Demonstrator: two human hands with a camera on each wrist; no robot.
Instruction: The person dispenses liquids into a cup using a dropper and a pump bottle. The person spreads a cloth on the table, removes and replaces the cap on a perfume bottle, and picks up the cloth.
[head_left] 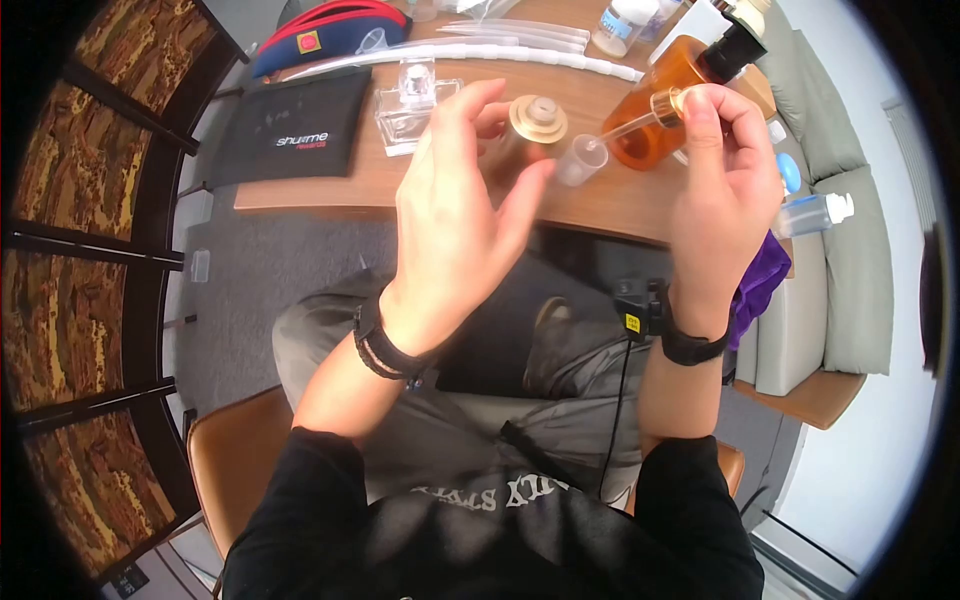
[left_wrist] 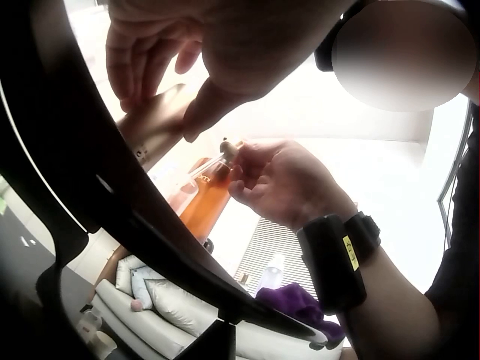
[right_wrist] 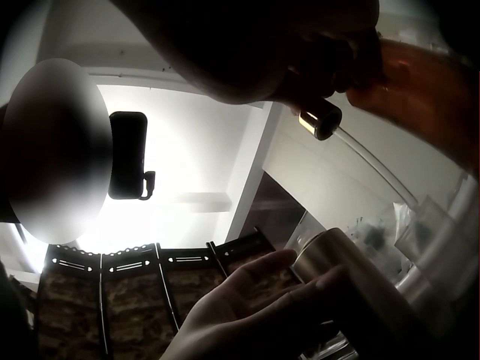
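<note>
My right hand (head_left: 725,180) pinches a dropper (head_left: 668,108) by its top, below a gold collar. The dropper's clear tube (right_wrist: 375,170) slants down to the rim of a small translucent cup (head_left: 583,163). Around a brownish-gold bottle (head_left: 538,122) curve the fingers and thumb of my left hand (head_left: 455,215), one on each side of it. In the left wrist view the same bottle (left_wrist: 154,127) sits between thumb and fingertips. The bottle's lower part is hidden by the hand in the head view.
Behind the cup stands an amber pump bottle (head_left: 650,95). A clear glass perfume bottle (head_left: 410,105) and a black pouch (head_left: 295,130) lie left of the left hand. At the table's right edge are a clear bottle (head_left: 808,213) and purple cloth (head_left: 760,280).
</note>
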